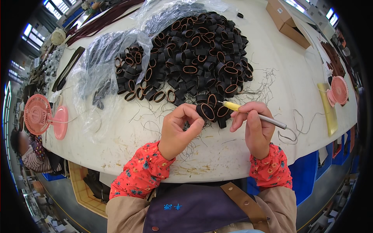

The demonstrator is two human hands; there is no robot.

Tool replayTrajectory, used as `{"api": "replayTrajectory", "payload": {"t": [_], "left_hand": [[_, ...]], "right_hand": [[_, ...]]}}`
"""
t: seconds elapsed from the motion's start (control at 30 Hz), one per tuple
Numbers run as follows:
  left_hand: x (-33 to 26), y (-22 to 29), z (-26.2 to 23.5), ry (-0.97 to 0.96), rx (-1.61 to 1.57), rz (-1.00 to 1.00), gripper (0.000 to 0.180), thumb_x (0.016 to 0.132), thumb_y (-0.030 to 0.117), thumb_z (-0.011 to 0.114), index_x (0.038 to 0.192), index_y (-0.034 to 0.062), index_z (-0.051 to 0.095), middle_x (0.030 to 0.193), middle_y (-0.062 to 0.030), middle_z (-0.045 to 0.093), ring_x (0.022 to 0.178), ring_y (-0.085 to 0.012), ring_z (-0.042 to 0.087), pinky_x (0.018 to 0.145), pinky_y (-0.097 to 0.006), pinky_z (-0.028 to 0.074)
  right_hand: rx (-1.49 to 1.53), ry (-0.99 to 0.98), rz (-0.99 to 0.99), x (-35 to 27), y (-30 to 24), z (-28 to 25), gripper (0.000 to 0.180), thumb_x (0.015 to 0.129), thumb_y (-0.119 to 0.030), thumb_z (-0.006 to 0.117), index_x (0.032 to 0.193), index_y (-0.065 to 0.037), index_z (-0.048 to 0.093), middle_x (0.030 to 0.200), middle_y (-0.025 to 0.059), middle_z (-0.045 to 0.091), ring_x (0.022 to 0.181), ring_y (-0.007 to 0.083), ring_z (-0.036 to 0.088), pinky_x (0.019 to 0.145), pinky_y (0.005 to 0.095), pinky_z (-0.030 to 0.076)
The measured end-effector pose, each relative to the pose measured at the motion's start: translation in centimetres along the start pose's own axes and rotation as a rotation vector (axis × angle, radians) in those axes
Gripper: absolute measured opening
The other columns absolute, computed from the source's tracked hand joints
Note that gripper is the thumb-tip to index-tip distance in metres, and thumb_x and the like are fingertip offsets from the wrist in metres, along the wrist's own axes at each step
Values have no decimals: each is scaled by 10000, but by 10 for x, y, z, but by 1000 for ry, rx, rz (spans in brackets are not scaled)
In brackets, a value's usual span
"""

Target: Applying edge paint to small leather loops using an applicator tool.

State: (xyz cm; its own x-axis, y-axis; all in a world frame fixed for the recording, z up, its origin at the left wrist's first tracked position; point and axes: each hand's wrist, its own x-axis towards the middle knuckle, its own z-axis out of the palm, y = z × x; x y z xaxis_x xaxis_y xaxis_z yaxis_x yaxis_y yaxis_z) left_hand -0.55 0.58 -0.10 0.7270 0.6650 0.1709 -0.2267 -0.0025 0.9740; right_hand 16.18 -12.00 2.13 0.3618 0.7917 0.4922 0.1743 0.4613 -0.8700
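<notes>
My left hand (178, 130) is closed, thumb and forefinger bent together at the edge of a black oval loop (206, 112) with a tan rim, which it seems to pinch. My right hand (256, 128) grips a pen-shaped tool (268, 119) with a silver barrel, a yellow front part and a thin metal tip. That tip points left toward the loops, just right of the one at my left fingers; whether it touches any I cannot tell. Behind both hands rises a big heap of similar black loops (194, 58), several lying loose along its near edge.
Clear plastic bags (101, 66) lie left of the heap. Pink fans stand at the left (38, 114) and right (339, 90) of the white table (287, 89). A cardboard box (286, 21) is at the far right. Loose threads (264, 83) and the tool's thin cord (297, 130) litter the surface.
</notes>
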Motion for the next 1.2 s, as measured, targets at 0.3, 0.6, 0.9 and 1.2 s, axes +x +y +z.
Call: {"api": "replayTrajectory", "payload": {"t": [0.3,0.6,0.9,1.2], "left_hand": [[-2,-1,1,-132,-62,25,98,794,-40,617,847,27,569,989,-64,579,817,-99,540,731,-237,445],[3,2,2,61,372,211,301,752,-40,634,1029,66,578,1007,-28,545,761,-90,509,706,-226,428],[-1,-3,-1,-173,-32,-58,295,821,49,667,1094,60,556,965,11,539,721,-41,463,664,-196,408],[-2,0,9,-165,47,13,335,813,-2,660,1125,25,543,968,-30,606,812,-81,574,730,-233,471]], "right_hand": [[16,-33,305,1,0,18,255,897,-61,594,1137,-17,517,971,71,627,886,120,614,782,252,493],[158,7,327,4,-1,15,256,883,-5,595,1124,-13,506,1033,90,618,920,144,635,803,255,510],[228,-32,397,2,0,17,271,878,17,595,1130,-18,500,1042,80,607,946,126,614,819,252,510],[96,12,357,0,6,14,244,868,-4,625,1094,-24,535,972,37,610,885,85,592,770,224,490]]}}
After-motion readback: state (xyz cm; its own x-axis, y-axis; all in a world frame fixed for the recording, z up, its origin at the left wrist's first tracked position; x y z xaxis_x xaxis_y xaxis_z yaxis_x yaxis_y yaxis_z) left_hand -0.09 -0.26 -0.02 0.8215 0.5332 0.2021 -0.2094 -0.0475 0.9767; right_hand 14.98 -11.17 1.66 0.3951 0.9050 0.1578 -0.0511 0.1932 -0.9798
